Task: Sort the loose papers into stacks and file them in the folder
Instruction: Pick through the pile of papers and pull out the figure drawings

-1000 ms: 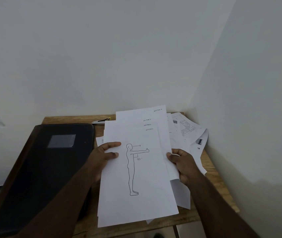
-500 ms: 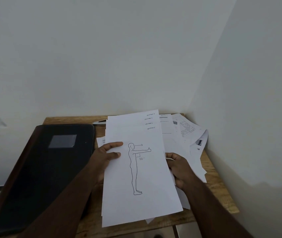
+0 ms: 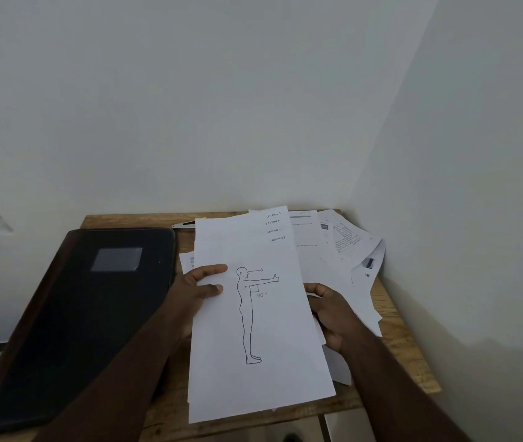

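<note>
Head view recorded a wooden counter [image 3: 406,342] set in a corner between two pale walls. Left hand [image 3: 194,296] gripped the left edge of a stack [image 3: 253,320] of white sheets, thumb curled over the top sheet, fingers beneath. Right hand [image 3: 333,314] gripped the stack's right edge, its fingers curled and partly hidden behind the paper. Stack was held tilted above the counter, near edge toward the person. Top sheet bore a line drawing of a standing figure with one arm held out and the mark "90°"; staggered far edges showed handwritten section labels. Loose papers [image 3: 346,247] lay spread in disorder on the counter behind and right of the stack, reaching the right wall. Folder [image 3: 88,314], black and closed, lay flat on the counter's left side, just beside the left hand, with a grey label patch on its cover.
</note>
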